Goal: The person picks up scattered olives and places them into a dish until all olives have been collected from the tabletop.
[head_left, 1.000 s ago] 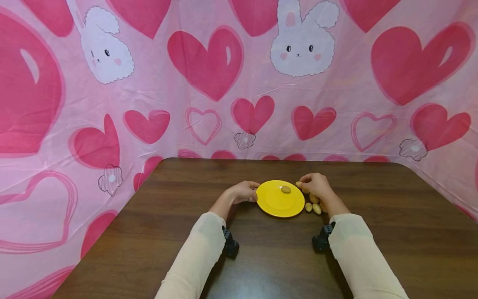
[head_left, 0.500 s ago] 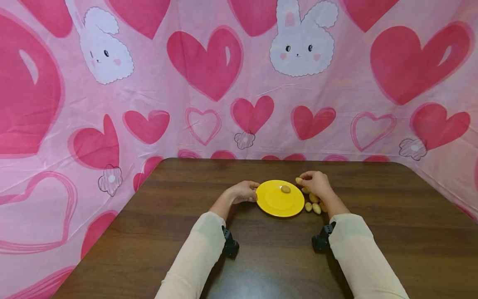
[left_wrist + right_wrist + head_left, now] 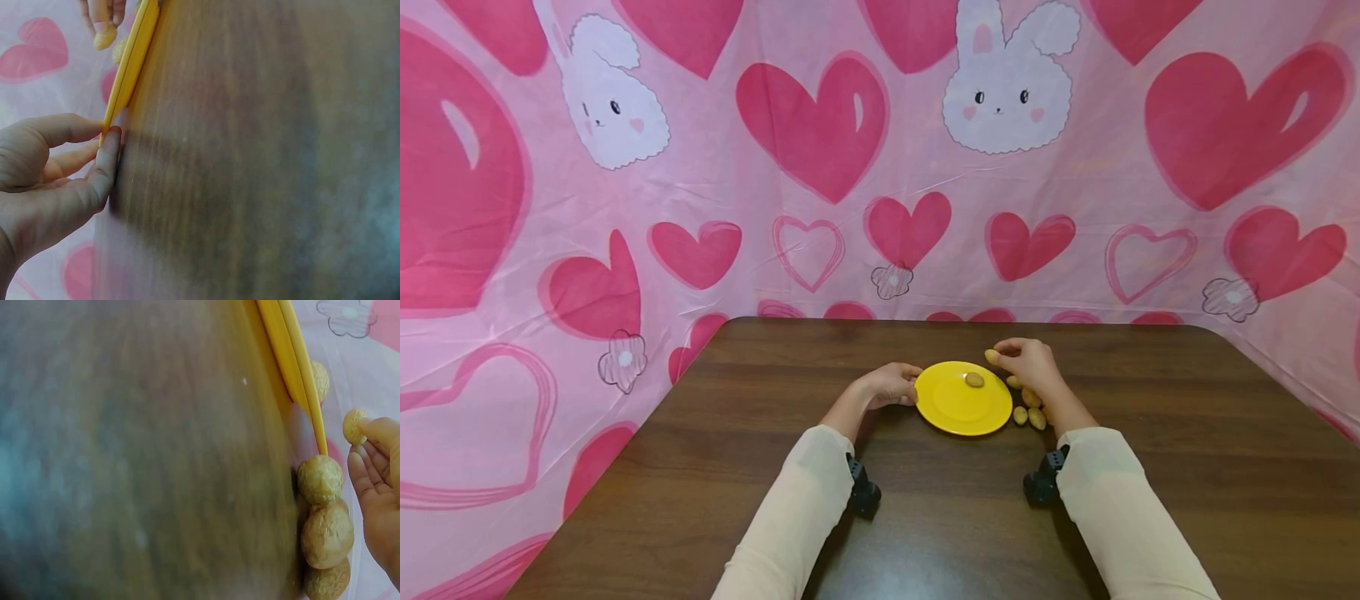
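My left hand [image 3: 889, 385] pinches the left rim of a round yellow plate [image 3: 958, 412] between thumb and fingers; the left wrist view shows the grip on the plate's edge [image 3: 132, 69]. One small potato [image 3: 974, 380] lies on the plate, toward its back. Beyond the plate's back right rim, my right hand [image 3: 1032, 360] pinches another small potato [image 3: 992, 357] in its fingertips. That held potato [image 3: 354, 427] is raised above the table in the right wrist view. Several more small potatoes [image 3: 1036, 418] lie at the plate's right side, partly hidden by the right hand and wrist.
Everything rests on a dark brown wooden table [image 3: 925, 517]. A pink cloth [image 3: 820, 175] with hearts and rabbits hangs behind the table and along its left side.
My right hand has lifted slightly and moved left toward the plate's back edge, carrying the pinched potato. The left hand and plate have stayed in place.
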A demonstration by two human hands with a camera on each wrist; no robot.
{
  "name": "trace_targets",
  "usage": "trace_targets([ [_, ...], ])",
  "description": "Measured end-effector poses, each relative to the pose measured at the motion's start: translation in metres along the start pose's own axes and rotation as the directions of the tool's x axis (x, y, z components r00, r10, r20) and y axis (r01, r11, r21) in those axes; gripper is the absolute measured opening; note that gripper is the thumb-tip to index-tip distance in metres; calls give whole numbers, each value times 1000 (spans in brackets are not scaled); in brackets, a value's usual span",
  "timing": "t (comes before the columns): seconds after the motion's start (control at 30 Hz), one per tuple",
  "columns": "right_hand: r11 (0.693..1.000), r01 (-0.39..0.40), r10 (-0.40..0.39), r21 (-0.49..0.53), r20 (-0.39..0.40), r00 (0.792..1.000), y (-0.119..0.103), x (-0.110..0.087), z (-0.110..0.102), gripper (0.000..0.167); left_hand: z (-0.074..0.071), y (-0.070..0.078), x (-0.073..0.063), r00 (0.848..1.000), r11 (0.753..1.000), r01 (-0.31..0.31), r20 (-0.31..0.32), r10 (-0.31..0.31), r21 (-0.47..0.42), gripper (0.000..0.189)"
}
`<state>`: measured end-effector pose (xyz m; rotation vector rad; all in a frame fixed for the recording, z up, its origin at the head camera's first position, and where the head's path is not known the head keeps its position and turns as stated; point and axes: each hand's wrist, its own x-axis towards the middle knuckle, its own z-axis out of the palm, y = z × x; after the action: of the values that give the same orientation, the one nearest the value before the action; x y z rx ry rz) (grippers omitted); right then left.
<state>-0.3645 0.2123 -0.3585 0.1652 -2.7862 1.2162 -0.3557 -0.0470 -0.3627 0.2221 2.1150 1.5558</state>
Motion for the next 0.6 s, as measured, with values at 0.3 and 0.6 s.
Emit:
trace_targets([
  [0.3,1000,16,-16,15,46,999,-13,2,9,38,-1,-1,1,1000,1000,2,2,-2,1,63],
  [0.6,999,45,-45,-1,88,995,-21,5,18,33,-1,1,-3,1000,1000,7,8,-7,14,63],
])
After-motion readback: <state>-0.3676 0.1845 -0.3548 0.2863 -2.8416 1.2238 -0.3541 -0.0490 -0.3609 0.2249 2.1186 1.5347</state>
